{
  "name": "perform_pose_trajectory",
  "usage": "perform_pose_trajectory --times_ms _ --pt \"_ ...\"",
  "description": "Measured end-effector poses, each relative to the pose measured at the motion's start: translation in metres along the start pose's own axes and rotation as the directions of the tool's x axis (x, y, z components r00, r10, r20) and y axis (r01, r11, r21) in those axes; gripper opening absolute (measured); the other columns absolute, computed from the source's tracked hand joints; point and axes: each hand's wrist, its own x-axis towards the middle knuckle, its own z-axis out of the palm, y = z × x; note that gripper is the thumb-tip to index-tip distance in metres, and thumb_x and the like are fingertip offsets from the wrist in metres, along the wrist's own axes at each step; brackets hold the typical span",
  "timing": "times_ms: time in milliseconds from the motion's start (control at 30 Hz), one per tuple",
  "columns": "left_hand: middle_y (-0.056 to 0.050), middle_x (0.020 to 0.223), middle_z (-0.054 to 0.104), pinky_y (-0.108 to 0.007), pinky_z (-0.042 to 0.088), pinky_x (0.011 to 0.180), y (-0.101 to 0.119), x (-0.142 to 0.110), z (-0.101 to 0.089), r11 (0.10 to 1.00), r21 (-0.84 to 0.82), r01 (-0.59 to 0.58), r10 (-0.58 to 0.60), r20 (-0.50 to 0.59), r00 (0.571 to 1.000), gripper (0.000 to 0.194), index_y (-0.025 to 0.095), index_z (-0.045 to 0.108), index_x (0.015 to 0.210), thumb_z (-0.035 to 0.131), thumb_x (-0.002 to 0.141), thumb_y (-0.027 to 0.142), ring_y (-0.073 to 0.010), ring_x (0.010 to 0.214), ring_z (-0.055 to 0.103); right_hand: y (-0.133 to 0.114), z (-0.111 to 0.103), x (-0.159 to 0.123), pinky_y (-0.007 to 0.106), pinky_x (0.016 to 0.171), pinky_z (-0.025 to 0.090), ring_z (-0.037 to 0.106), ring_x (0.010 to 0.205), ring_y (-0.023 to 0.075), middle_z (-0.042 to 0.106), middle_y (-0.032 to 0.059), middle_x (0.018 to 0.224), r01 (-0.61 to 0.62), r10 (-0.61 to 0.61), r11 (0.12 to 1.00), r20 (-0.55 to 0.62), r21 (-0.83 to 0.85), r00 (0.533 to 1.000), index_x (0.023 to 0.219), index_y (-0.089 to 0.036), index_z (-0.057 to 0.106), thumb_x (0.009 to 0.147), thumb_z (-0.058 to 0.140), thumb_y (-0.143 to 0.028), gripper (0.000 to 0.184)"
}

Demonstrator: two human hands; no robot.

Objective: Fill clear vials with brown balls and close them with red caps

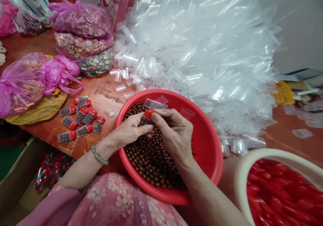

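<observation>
One clear red-capped tube (144, 119), brown beads (142, 121) inside, left hand (128, 130), right hand (174, 132)

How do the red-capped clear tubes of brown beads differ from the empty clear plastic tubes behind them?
The red-capped clear tubes hold brown beads; the empty clear plastic tubes lack caps and contents. The capped ones lie in a small group, the empty ones in a huge heap. Both are clear.

I have a reddish wooden counter (101, 96) in view, carrying capped clear tubes of brown beads (80, 116), pink plastic bags of small packets (79, 19), a yellow bag (37, 109) and a large heap of clear plastic tubes (202, 57).
</observation>
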Motion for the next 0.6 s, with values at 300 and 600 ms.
perform_pose_trajectory --times_ms 300,600 --pt "0.003 0.070 0.052 -0.026 0.040 0.066 -0.005 0.001 0.001 0.996 0.084 0.027 -0.027 -0.005 1.000 0.024 0.015 0.055 0.083 0.070 0.079 0.033 -0.0087 0.065 0.048 -0.005 -0.020 0.004 0.032 0.071 0.057 0.068 0.073 0.0160 0.074 0.0011 0.082 0.157 -0.106 0.962 0.222 -0.225 0.969 0.085 -0.023 0.069 0.086 0.067 -0.030 0.007" --pt "0.003 0.072 0.058 -0.023 0.043 0.066 -0.003 0.000 0.000 0.977 -0.198 0.078 -0.083 -0.021 0.996 0.044 0.014 0.059 0.084 0.083 0.066 0.046 -0.0078 0.065 0.053 0.008 -0.017 -0.006 0.051 0.088 0.053 0.062 0.110 0.0367 0.065 0.0226 0.119 0.684 -0.445 0.501 0.520 -0.530 0.729 0.140 -0.012 0.037 0.080 0.069 -0.049 0.078"
